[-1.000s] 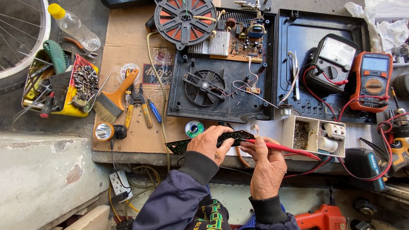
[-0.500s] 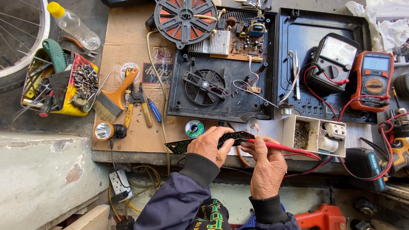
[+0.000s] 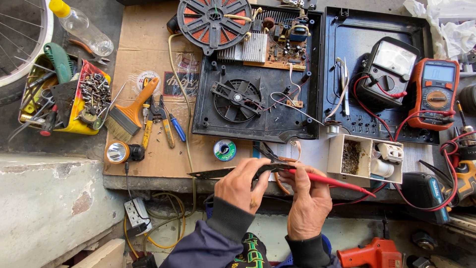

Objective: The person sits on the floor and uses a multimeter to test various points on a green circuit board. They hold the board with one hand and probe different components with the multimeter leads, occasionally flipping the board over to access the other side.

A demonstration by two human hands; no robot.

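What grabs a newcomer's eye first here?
Likely the two hands at bottom centre: the left hand holds a dark pointed tool, the right hand a red test probe. Above them lies an opened appliance base with its round copper coil and black fan; an orange multimeter sits far right.

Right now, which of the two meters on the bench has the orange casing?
The digital multimeter at the far right, with a rotary dial; the analog meter beside it, left of it, is black with a white needle face.

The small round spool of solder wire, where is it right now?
In the head view, the small round spool of solder wire lies on the brown cardboard sheet, just below the open black appliance base and above the left hand.
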